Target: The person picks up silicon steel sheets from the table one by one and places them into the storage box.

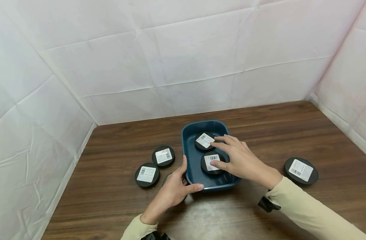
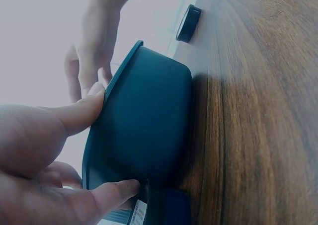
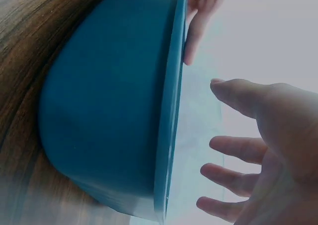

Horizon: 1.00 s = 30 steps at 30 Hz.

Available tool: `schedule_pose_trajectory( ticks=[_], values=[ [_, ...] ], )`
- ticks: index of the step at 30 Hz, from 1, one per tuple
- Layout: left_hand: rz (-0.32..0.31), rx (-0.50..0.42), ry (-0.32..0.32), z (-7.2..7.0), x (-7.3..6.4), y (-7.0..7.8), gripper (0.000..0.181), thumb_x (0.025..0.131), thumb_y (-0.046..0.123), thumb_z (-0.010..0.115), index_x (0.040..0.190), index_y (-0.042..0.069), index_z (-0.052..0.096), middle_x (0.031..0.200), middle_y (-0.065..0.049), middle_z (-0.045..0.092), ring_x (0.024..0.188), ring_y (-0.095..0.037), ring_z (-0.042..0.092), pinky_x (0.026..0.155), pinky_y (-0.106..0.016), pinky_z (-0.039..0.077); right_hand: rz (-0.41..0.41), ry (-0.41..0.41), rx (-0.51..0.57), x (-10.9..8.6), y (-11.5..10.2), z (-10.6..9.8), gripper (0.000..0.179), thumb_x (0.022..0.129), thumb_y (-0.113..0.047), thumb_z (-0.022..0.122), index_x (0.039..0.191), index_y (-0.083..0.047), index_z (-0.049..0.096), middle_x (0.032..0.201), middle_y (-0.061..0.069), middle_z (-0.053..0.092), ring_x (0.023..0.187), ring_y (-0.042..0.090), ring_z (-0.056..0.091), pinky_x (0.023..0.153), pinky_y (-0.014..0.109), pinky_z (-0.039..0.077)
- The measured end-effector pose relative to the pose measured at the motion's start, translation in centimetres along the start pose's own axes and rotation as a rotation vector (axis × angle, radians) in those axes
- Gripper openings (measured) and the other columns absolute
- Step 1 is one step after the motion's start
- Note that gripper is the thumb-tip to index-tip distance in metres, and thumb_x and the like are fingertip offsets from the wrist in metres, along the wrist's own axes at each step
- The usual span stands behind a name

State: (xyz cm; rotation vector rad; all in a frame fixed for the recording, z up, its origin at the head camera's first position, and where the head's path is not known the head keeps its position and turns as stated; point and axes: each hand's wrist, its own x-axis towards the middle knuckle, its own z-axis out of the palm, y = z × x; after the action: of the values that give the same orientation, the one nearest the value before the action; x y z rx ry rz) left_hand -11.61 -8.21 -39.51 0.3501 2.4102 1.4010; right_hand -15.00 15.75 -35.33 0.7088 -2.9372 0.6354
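Observation:
A dark blue rectangular bin (image 1: 193,176) stands on the table. My left hand (image 1: 175,186) holds its near left corner, thumb on the rim and fingers against the outer side wall. Inside the bin lie two round black discs with white barcode labels, a farther disc (image 1: 200,145) and a nearer disc (image 1: 207,168). Over them hovers my right hand (image 1: 235,156), fingers spread and nothing between them. The right wrist view shows those fingers (image 3: 231,150) apart from the rim, above the bin wall (image 3: 109,101).
Left of the bin, two more labelled black discs lie side by side, one disc (image 1: 168,163) behind the other (image 1: 144,182). My left hand mostly hides another dark round edge. Far right lies a single disc (image 1: 313,175). White sheeting (image 1: 185,66) walls the table's back and sides.

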Motion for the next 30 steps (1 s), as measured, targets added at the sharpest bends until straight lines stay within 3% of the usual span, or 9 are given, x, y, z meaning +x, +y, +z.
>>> schedule_pose_trajectory(
  ticks=[11, 22, 30],
  values=[
    [-0.009, -0.018, -0.002, 0.0, 0.0, 0.0, 0.107, 0.088, 0.03, 0.078, 0.16, 0.003, 0.005, 0.163, -0.023, 0.025, 0.141, -0.032, 0.047, 0.106, -0.04, 0.049, 0.031, 0.007, 0.065, -0.8, 0.0, -1.1, 0.061, 0.091, -0.034, 0.075, 0.144, -0.012, 0.056, 0.155, 0.02, 0.042, 0.147, 0.047, 0.03, 0.108, 0.078, 0.027],
    [-0.01, -0.02, -0.005, 0.1, 0.0, 0.1, 0.107, 0.088, 0.027, 0.078, 0.16, 0.003, 0.004, 0.163, -0.023, 0.026, 0.14, -0.032, 0.048, 0.106, -0.039, 0.049, 0.005, 0.123, 0.063, -1.3, 0.5, -0.8, 0.058, 0.09, -0.029, 0.077, 0.142, -0.012, 0.058, 0.154, 0.017, 0.045, 0.149, 0.045, 0.027, 0.108, 0.076, 0.028],
    [-0.014, 0.009, 0.003, 0.0, 0.0, 0.1, 0.107, 0.087, 0.03, 0.079, 0.161, 0.003, 0.005, 0.163, -0.023, 0.026, 0.141, -0.032, 0.048, 0.108, -0.042, 0.048, 0.014, 0.164, 0.044, -1.7, 0.7, -1.0, 0.061, 0.09, -0.029, 0.076, 0.144, -0.01, 0.056, 0.153, 0.017, 0.046, 0.148, 0.044, 0.028, 0.107, 0.075, 0.03]
  ],
)
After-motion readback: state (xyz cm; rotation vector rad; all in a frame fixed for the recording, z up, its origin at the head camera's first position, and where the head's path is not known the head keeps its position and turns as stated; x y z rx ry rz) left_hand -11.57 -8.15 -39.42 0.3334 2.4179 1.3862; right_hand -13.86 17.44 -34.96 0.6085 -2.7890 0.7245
